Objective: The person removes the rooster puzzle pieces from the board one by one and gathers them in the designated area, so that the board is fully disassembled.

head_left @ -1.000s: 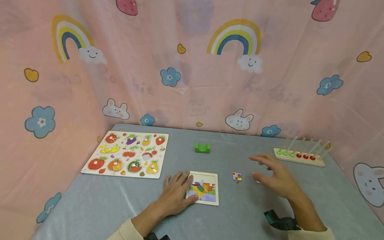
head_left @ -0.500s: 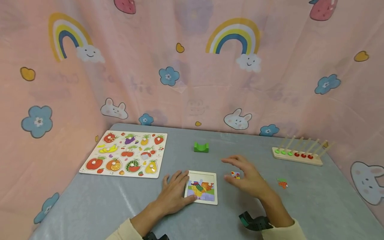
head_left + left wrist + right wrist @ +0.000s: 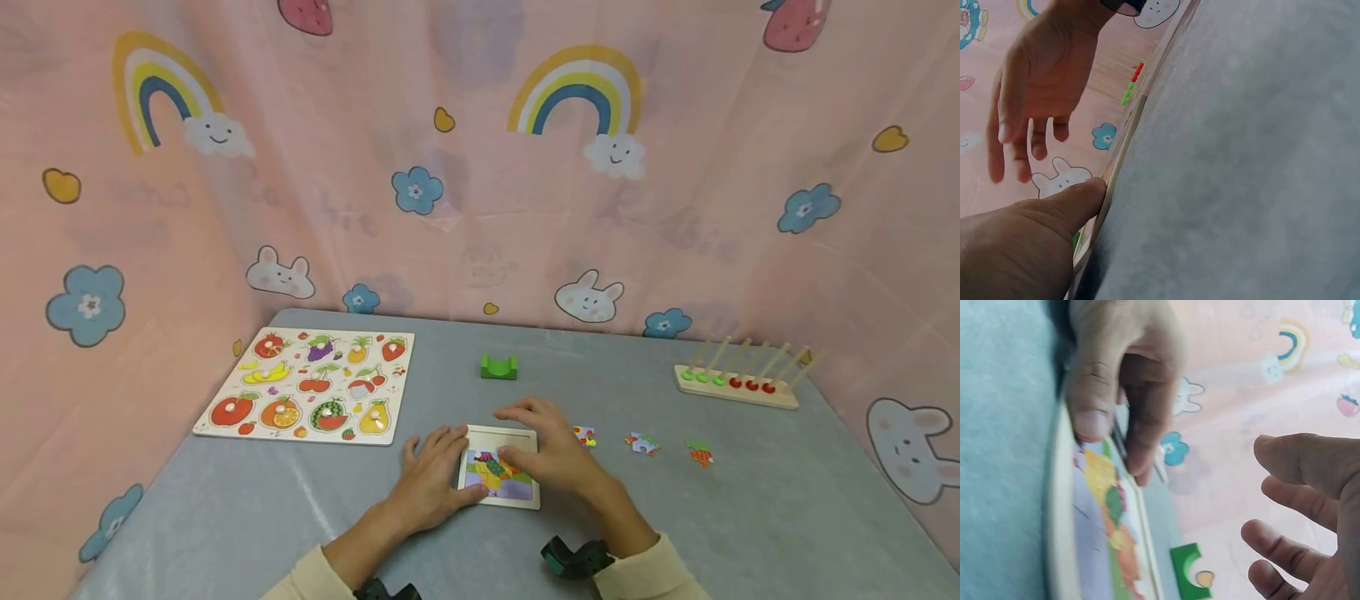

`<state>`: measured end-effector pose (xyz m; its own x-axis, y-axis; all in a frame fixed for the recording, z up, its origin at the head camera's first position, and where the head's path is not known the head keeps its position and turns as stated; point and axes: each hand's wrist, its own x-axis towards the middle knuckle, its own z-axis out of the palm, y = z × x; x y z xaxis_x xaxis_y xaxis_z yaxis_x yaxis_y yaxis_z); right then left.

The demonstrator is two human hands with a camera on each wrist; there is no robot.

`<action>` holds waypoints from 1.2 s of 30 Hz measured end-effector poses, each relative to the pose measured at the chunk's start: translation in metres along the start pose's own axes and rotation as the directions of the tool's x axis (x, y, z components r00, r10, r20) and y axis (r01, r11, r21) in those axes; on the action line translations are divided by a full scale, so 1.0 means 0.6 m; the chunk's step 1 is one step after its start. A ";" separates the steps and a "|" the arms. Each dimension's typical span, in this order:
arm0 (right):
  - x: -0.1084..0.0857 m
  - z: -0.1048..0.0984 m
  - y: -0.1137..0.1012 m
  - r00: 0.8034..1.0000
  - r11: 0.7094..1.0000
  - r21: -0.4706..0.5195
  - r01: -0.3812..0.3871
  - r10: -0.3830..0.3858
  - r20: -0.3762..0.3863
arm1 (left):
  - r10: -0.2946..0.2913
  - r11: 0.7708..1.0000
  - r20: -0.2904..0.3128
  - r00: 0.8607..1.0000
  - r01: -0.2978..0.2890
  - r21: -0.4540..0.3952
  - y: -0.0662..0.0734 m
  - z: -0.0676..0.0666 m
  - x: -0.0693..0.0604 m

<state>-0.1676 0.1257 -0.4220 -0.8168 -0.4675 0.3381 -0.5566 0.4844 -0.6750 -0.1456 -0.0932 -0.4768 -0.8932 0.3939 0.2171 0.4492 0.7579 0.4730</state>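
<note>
A small square jigsaw puzzle with a wooden frame lies on the table, its picture partly hidden by my hands. My left hand rests along the frame's left side with spread fingers, its thumb touching the near edge. In the right wrist view, that thumb presses the rim of the puzzle. My right hand hovers over the puzzle's right side. Nothing shows between its loosely bent fingers. Right of it lie three loose jigsaw pieces: a partly covered one, a middle one and an orange-green one.
A fruit peg puzzle board lies at the left. Beyond the small puzzle stands a green notched block. At the back right is a wooden peg stand with green and red beads. A patterned pink curtain hangs behind the table.
My right hand has moved left from over the loose pieces to above the puzzle, uncovering the middle and right pieces. My left hand has stayed on the frame. The view has shifted slightly.
</note>
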 end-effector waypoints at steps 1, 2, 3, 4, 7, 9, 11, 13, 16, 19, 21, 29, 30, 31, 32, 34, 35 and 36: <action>0.000 0.006 0.002 1.000 1.000 0.002 -0.002 0.002 0.000 | 0.000 1.000 0.000 1.000 0.000 -0.001 0.000 0.000 0.000; 0.001 0.012 0.005 1.000 1.000 0.005 0.001 -0.001 -0.002 | 0.000 1.000 0.000 1.000 0.000 -0.001 0.000 0.001 0.000; 0.001 0.018 0.008 1.000 1.000 0.005 0.004 -0.004 -0.005 | 0.002 1.000 -0.001 1.000 -0.002 0.000 0.000 0.001 -0.001; 0.000 0.024 0.010 1.000 1.000 0.007 0.007 -0.007 -0.009 | 0.001 1.000 -0.001 1.000 -0.001 -0.001 0.000 0.001 -0.001; 0.000 0.040 0.018 1.000 1.000 -0.013 0.013 -0.013 -0.014 | -0.001 1.000 0.003 1.000 0.001 -0.003 0.001 0.001 -0.001; -0.001 0.050 0.023 1.000 0.999 -0.040 0.012 -0.012 -0.009 | -0.003 1.000 0.003 1.000 0.003 -0.001 0.001 0.000 -0.001; -0.002 0.057 0.026 1.000 0.998 -0.065 0.002 -0.001 0.006 | -0.005 1.000 0.003 1.000 0.005 0.001 0.001 -0.001 0.000; -0.003 0.063 0.028 1.000 0.996 -0.093 -0.003 0.005 0.019 | -0.004 1.000 0.002 1.000 0.004 0.004 0.002 -0.001 0.000; -0.005 0.070 0.032 0.999 0.987 -0.161 0.002 0.004 0.037 | 0.000 1.000 0.006 1.000 0.000 0.006 0.002 -0.001 0.000; -0.005 0.075 0.033 0.999 0.972 -0.233 0.019 -0.007 0.051 | 0.002 1.000 0.011 1.000 -0.002 0.008 0.001 -0.002 -0.001; -0.006 0.076 0.032 0.998 0.968 -0.249 0.024 -0.010 0.058 | 0.003 1.000 0.011 1.000 -0.003 0.007 0.001 -0.002 -0.001; -0.005 0.080 0.026 1.000 0.978 -0.208 -0.022 0.025 0.012 | 0.021 1.000 -0.011 1.000 -0.021 0.014 0.001 0.000 -0.001; -0.005 0.081 0.026 1.000 0.979 -0.204 -0.026 0.027 0.003 | 0.020 1.000 -0.011 1.000 -0.020 0.014 0.001 0.000 -0.001; -0.005 0.081 0.026 1.000 0.979 -0.202 -0.029 0.029 -0.004 | 0.018 1.000 -0.009 1.000 -0.018 0.014 0.001 0.000 -0.001; -0.005 0.082 0.026 1.000 0.979 -0.200 -0.031 0.029 -0.011 | 0.015 1.000 -0.007 1.000 -0.014 0.013 0.001 0.000 -0.001; -0.005 0.082 0.026 0.999 0.982 -0.189 -0.025 0.020 -0.027 | 0.009 1.000 -0.001 1.000 -0.009 0.009 0.001 0.000 0.000; -0.006 0.082 0.026 0.999 0.983 -0.181 -0.015 0.009 -0.035 | 0.006 1.000 0.001 1.000 -0.006 0.006 0.001 0.000 0.000; -0.006 0.082 0.027 0.999 0.984 -0.176 -0.001 -0.006 -0.042 | 0.005 1.000 0.003 1.000 -0.005 0.004 0.001 0.000 0.000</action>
<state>-0.1663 0.0988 -0.4661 -0.8188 -0.4393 0.3696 -0.5739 0.6073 -0.5494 -0.1454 -0.0925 -0.4763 -0.8908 0.3992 0.2172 0.4539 0.7582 0.4681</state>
